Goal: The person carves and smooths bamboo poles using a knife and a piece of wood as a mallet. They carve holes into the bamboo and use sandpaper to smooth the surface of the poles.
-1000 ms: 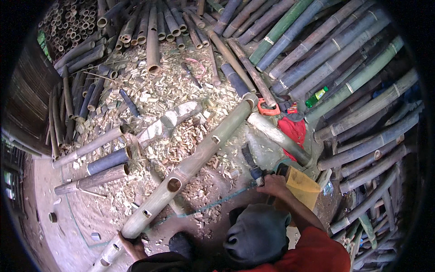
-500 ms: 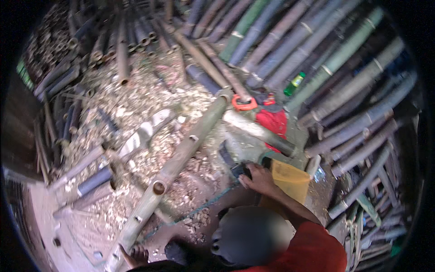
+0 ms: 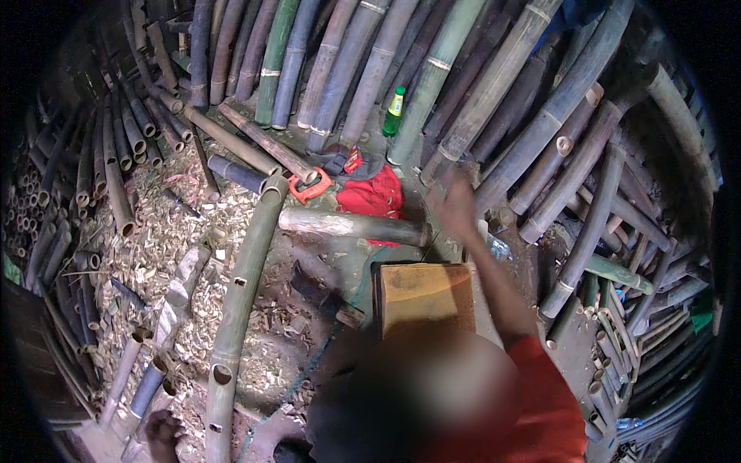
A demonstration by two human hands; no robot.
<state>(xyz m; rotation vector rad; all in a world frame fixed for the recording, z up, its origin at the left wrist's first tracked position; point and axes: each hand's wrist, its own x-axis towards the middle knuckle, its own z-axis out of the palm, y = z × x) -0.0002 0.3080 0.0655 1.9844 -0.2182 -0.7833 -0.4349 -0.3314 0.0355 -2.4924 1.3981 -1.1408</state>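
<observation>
My right hand (image 3: 455,197) reaches out at the end of its bare forearm, near the lower ends of the upright bamboo poles (image 3: 482,92). Motion smears its fingers. At the lower left, my left hand (image 3: 164,428) hangs with its fingers apart, left of a long green bamboo pole (image 3: 239,301) with several holes cut in it. Between that pole and a yellowish box-like block (image 3: 428,293) lies a dark, blade-like tool (image 3: 320,293) with a short, pale-ended handle; neither hand touches it.
Across the ground lies a thick bamboo piece (image 3: 351,224), beside an orange saw handle (image 3: 310,185) and red cloth (image 3: 370,194). A green bottle (image 3: 394,114) stands by the poles. Wood chips (image 3: 154,255) cover the left ground. Bamboo stacks line the right. A blurred round shape (image 3: 424,386) hides the lower middle.
My right hand has left the dark blade-like tool and moved up and away toward the poles. My left hand has come off the green bamboo pole. The view has turned right.
</observation>
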